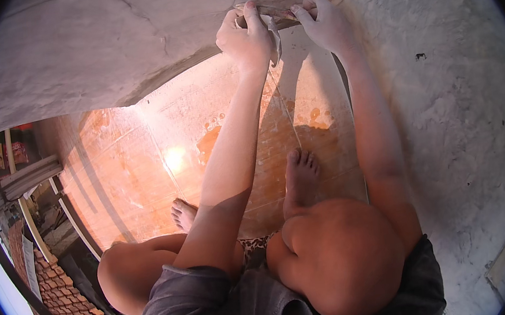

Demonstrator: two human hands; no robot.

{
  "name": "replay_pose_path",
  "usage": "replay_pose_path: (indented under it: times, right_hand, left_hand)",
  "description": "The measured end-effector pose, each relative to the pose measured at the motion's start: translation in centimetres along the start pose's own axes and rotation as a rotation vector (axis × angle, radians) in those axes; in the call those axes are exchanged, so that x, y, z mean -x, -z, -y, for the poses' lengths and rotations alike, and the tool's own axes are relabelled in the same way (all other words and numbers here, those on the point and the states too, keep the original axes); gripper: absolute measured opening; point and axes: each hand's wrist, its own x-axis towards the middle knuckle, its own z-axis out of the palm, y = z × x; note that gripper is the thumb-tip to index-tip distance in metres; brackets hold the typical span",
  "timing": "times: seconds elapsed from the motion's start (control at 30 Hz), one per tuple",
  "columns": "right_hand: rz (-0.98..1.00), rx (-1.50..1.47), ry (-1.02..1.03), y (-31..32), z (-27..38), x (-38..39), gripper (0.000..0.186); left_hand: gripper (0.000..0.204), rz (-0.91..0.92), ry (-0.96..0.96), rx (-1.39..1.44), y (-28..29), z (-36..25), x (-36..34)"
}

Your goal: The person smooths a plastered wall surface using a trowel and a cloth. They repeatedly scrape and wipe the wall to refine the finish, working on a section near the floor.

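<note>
Dusted with pale powder, my left hand [246, 40] is closed around a thin whitish folded sheet [275, 43], whose loose end hangs below the fingers. I cannot make out its material. My right hand [326, 25] is at the lower edge of the grey plastered wall [87, 49], close to the corner. Its thumb and fingers are bent together in a pinch, and what lies between them is too small to name. Both hands are level with each other, a short gap apart, against a rough strip [277, 12] along the wall's bottom.
A second plastered wall [457, 117] runs along my right side. Under me are glossy orange tiles [124, 165] with whitish dust and wet-looking patches. My bare feet [302, 177] rest on them. At left are a railing [12, 183] and brick-coloured roof tiles [63, 288] beyond.
</note>
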Motion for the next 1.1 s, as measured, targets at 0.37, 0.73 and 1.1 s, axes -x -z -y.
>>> replay_pose_path:
  times: [0.37, 0.73, 1.1]
  right_hand:
    - [-0.285, 0.283, 0.642, -2.8, -2.8, 1.9, 0.062]
    - [-0.258, 0.217, 0.593, -2.7, -2.8, 2.3, 0.053]
    - [-0.262, 0.275, 0.573, -2.2, -2.7, 2.4, 0.059]
  left_hand:
    - [0.038, 0.032, 0.057, 0.032, 0.1, 0.4, 0.2]
    - [0.039, 0.05, -0.013, 0.056, 0.3, -0.2, 0.1]
    - [0.043, -0.012, -0.012, 0.028, -0.3, -0.2, 0.5]
